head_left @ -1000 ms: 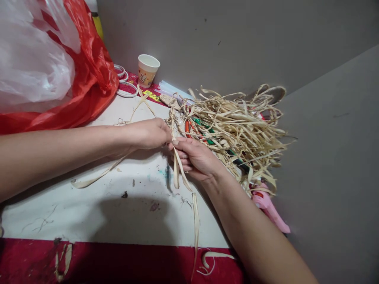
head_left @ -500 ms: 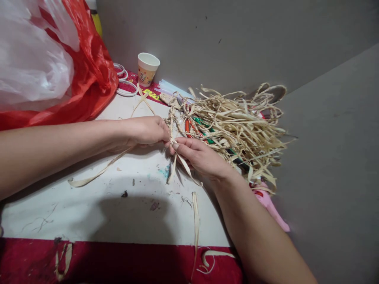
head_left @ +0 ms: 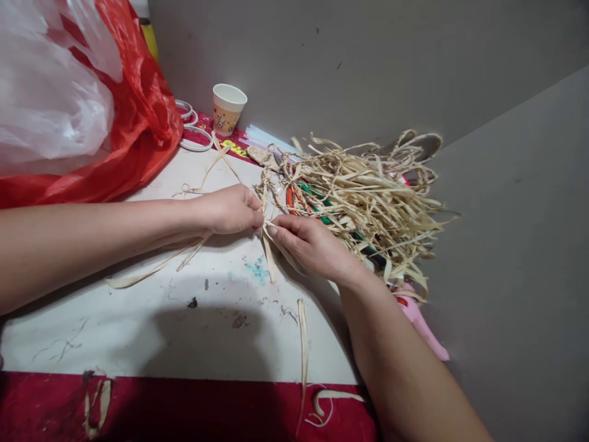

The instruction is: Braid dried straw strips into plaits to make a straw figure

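Observation:
A braided cord of dry straw-coloured plant strips (head_left: 264,189) runs down the middle of the white board. My left hand (head_left: 235,210) is closed in a pinch at the lower end of the braid, with thumb and fingertips together. Just to its right, my right hand (head_left: 309,240) pinches a loose strip coming out of that same end. One flat strip (head_left: 270,261) hangs free between the hands. Other strips (head_left: 189,253) trail out below my left wrist onto the board. My fingers partly cover the point where the strips cross.
A large heap of dry strips (head_left: 377,202) lies right, over green- and red-handled tools. A paper cup (head_left: 226,113), white rings (head_left: 196,139) and pale sticks (head_left: 264,140) are at the back. A red and white plastic bag (head_left: 151,116) fills the left. Grey walls (head_left: 350,67) stand behind and right.
My left fingers have shifted slightly to the strips at the braid's end. The right hand's strip has swung closer under the palm, and another strip end shows below my left wrist.

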Demonstrator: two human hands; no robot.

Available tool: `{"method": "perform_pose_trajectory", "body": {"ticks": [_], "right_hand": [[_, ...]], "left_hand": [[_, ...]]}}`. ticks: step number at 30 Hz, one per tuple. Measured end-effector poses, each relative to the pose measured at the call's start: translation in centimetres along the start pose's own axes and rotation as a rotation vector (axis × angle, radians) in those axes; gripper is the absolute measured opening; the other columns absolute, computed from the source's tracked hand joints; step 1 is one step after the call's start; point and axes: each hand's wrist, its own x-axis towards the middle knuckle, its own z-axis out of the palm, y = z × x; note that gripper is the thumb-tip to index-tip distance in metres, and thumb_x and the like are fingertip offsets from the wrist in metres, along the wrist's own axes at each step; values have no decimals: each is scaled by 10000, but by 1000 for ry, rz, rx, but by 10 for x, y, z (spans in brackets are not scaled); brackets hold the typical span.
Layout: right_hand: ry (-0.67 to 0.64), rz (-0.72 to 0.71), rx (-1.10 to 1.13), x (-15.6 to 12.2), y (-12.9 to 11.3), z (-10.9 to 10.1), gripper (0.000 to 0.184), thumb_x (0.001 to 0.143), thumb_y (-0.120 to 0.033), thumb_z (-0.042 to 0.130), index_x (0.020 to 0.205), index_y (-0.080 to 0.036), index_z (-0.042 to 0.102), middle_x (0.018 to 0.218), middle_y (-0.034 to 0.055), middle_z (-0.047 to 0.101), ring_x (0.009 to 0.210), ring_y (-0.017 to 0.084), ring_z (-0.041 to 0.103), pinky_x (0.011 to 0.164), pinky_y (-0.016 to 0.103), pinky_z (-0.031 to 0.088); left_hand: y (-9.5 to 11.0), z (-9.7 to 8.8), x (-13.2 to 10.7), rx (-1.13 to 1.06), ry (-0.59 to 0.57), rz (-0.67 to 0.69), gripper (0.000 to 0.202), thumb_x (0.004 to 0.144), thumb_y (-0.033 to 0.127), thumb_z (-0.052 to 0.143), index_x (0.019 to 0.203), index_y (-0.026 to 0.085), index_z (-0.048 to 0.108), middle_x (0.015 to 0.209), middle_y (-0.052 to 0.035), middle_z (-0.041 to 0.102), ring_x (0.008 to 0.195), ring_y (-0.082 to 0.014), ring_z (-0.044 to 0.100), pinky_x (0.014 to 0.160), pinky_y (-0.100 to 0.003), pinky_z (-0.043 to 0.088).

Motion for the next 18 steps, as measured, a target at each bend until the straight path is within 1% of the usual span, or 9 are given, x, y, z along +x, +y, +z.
{"method": "perform_pose_trajectory", "body": {"ticks": [1, 3, 5, 8, 10, 11, 13, 16, 18], "right_hand": [[11, 4, 4, -1, 0, 0, 277, 849, -300, 461, 604, -178, 418, 578, -38, 380, 554, 95, 344, 521, 221, 282], [26, 42, 76, -2, -3, 0, 272, 837, -297, 478, 598, -179, 423, 558, -43, 383, 525, 87, 343, 493, 213, 275], [18, 136, 248, -3, -7, 4, 253, 834, -297, 475, 611, -178, 453, 510, -57, 375, 456, 75, 323, 440, 205, 250], [-29, 283, 541, -5, -16, 13, 229, 845, -286, 424, 650, -183, 486, 418, -80, 363, 335, 67, 288, 367, 202, 212], [-48, 324, 592, -7, -22, 21, 221, 846, -268, 397, 672, -184, 503, 402, -70, 411, 301, 76, 323, 352, 204, 235], [-34, 325, 552, -8, -24, 25, 224, 842, -257, 395, 665, -182, 509, 406, -59, 440, 305, 82, 353, 357, 206, 257], [24, 304, 367, -9, -25, 32, 243, 834, -234, 397, 631, -177, 516, 415, -34, 474, 337, 94, 409, 388, 212, 292], [128, 225, -26, -10, -25, 38, 279, 839, -211, 395, 595, -172, 525, 463, 13, 536, 429, 120, 487, 466, 235, 319], [163, 194, -264, -11, -26, 38, 286, 851, -213, 391, 622, -166, 555, 547, 57, 604, 500, 147, 529, 512, 261, 318]], "left_hand": [[-1, 0, 0, 32, 9, 24, 171, 666, 127, 534, 496, 140, 546, 422, 46, 414, 387, -47, 299, 407, -206, 201], [-2, 1, 0, 82, 17, 60, 177, 672, 140, 530, 496, 145, 546, 436, 45, 424, 405, -54, 310, 422, -211, 206], [-2, 2, -1, 108, 26, 83, 192, 680, 143, 523, 488, 149, 535, 439, 45, 421, 412, -57, 308, 424, -215, 196], [-2, 4, -3, 117, 40, 93, 214, 689, 128, 501, 477, 151, 522, 429, 48, 412, 410, -56, 300, 424, -214, 196], [-1, 5, -4, 91, 36, 86, 226, 693, 122, 492, 470, 152, 512, 422, 50, 409, 407, -54, 311, 426, -208, 211], [-1, 5, -4, 68, 34, 82, 231, 692, 123, 493, 463, 154, 499, 418, 52, 405, 403, -52, 317, 425, -205, 215], [-1, 6, -5, 10, 38, 65, 227, 681, 130, 509, 457, 156, 482, 412, 54, 401, 394, -50, 327, 417, -201, 212], [1, 6, -6, -69, 46, 26, 209, 671, 146, 533, 467, 160, 486, 387, 60, 376, 361, -47, 307, 392, -204, 190], [3, 6, -7, -107, 43, -8, 232, 672, 156, 539, 455, 166, 458, 364, 67, 336, 335, -43, 272, 375, -210, 163]]}}
